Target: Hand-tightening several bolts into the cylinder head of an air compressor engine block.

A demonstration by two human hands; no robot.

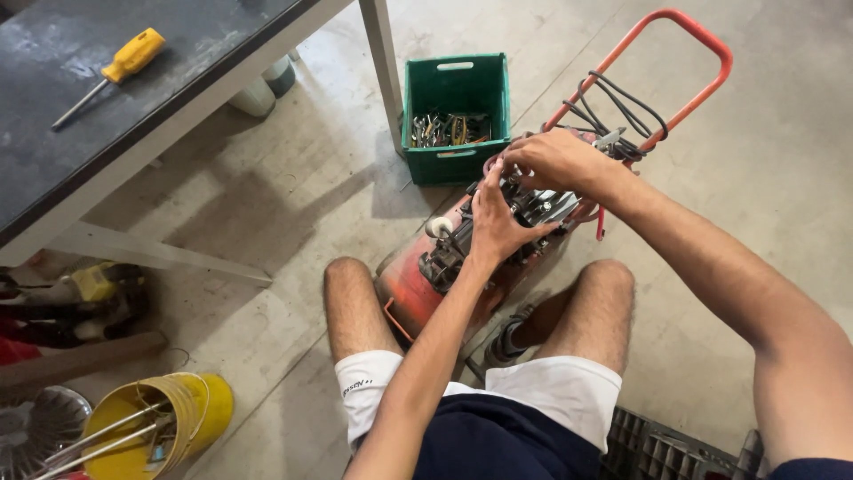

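1. A single head-worn view looks steeply down from above the seated person's lap, facing forward over the knees.
2. It sits close: both hands (524, 191) meet near centre, the counter (178, 98) at 10 o'clock, the green crate (456, 89) at 12.

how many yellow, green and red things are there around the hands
yellow: 3 - screwdriver, bucket, power tool
green: 1 - crate
red: 1 - machine with red handle, both the left hand and right hand on it
total: 5
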